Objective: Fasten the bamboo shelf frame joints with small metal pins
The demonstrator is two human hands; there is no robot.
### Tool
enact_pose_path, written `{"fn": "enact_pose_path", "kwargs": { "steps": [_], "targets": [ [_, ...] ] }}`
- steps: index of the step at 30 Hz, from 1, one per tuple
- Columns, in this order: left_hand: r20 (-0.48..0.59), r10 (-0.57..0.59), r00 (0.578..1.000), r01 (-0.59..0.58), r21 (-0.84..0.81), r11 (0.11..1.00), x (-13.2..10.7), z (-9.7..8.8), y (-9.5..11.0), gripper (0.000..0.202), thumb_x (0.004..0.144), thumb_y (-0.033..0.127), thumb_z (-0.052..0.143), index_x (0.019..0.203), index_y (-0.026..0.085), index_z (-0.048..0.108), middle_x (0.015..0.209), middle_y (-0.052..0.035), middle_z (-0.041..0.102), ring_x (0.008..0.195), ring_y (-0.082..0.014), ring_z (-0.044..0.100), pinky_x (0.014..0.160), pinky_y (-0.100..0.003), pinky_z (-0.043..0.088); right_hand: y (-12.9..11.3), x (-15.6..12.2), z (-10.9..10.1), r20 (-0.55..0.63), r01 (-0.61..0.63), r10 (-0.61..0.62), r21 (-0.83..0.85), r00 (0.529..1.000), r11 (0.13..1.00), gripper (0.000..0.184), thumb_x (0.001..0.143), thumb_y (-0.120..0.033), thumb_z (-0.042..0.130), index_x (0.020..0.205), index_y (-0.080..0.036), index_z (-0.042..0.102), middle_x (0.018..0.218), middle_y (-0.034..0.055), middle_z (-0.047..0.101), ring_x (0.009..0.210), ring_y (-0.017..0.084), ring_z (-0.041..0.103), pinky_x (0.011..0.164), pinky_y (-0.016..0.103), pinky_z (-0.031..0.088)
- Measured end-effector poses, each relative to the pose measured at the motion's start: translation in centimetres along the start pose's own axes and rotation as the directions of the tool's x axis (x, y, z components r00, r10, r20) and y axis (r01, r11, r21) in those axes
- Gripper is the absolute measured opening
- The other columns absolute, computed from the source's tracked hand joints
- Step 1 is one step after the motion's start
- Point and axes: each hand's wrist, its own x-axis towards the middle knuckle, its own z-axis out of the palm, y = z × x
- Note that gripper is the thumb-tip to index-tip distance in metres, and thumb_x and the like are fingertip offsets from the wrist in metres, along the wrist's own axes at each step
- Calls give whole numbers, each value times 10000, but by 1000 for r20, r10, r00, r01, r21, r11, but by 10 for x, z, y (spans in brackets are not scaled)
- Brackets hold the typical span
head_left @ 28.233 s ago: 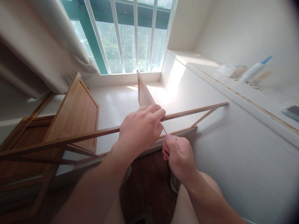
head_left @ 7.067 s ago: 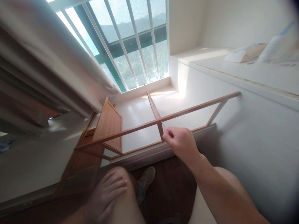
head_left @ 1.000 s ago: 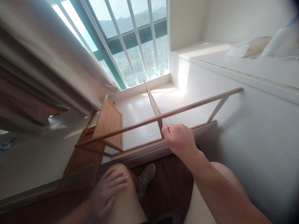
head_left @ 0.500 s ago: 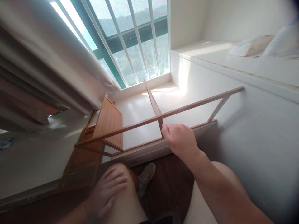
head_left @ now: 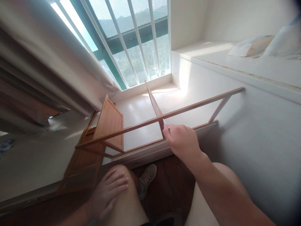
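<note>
My right hand (head_left: 181, 138) is closed around a thin silvery metal rod (head_left: 165, 121), mostly hidden in the fist. Its exposed end meets the wooden frame (head_left: 195, 106) where the long front rail joins an upright divider (head_left: 154, 102). This reddish-brown frame stands on a pale raised ledge (head_left: 136, 135), with a framed wooden panel (head_left: 109, 121) at its left. My left hand (head_left: 110, 190) rests flat on my left knee, fingers stretched out, holding nothing.
A barred window (head_left: 138, 47) is straight ahead, with a beige curtain (head_left: 58, 47) at its left. On the right, a white shelf (head_left: 211, 47) carries plastic bags (head_left: 249, 45) above a pale side wall (head_left: 254, 131). Dark wooden flooring (head_left: 166, 179) lies below.
My right fist has turned slightly, and a little more of the metal rod shows. The left hand and the wooden frame stay put.
</note>
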Motion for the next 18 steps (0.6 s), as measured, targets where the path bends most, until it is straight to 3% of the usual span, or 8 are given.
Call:
{"fn": "enact_pose_path", "kwargs": {
  "steps": [9, 18],
  "targets": [
    [1, -1, 1000, 0, 10, 1000, -3, 3, -1, 521, 789, 208, 424, 1291, 264, 557, 1337, 2, 613, 1330, -223, 471, 1216, -459, 141, -1, 0, -1, 30, -10, 10, 8, 1000, 1000, 502, 994, -363, 279, 718, -196, 664, 666, 75, 660, 599, 188, 555, 560, 301, 175],
    [-6, 9, 1000, -9, 4, 1000, -3, 2, -2, 536, 786, 206, 411, 1300, 263, 550, 1343, 5, 608, 1344, -231, 453, 1202, -473, 167, 3, 3, 4, 39, -30, 22, 215, 999, 976, 470, 973, -370, 309, 605, -190, 541, 577, 32, 542, 546, 146, 395, 560, 296, 171]
  ]
}}
